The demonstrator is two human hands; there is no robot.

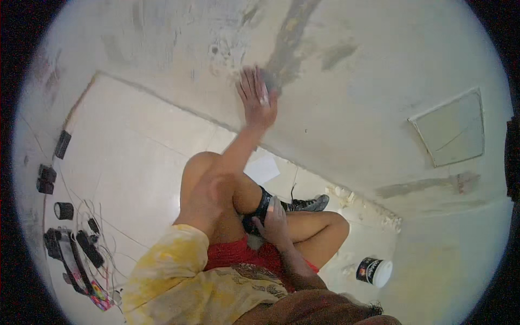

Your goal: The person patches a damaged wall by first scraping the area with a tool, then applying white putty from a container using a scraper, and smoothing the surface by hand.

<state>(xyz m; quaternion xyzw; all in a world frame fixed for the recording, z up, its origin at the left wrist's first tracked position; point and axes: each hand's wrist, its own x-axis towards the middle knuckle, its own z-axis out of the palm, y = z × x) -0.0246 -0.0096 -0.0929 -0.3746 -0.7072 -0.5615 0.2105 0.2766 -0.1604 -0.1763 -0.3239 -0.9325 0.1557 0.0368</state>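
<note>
My left hand [257, 100] lies against the off-white plastered wall [374, 65], fingers stretched upward, with a whitish smear on it. Beside its fingertips is a dark grey patch [268, 80]; whether this is a stain or a thin piece under the fingers, I cannot tell. A grey band runs up the wall from there. Down between my bent, crossed legs, my right hand [275, 223] is curled round a black shoe [254, 221], with the thumb on its near side. Another dark laced shoe [311, 204] shows just past that hand.
A white sheet [262, 170] lies on the pale tiled floor [130, 157] by the wall. Crumbled debris [374, 208] lines the wall's foot. A black-and-white bucket [374, 272] stands at right. Cables, a black strap [75, 262] and dark blocks [46, 179] lie at left. A square panel [452, 130] marks the wall.
</note>
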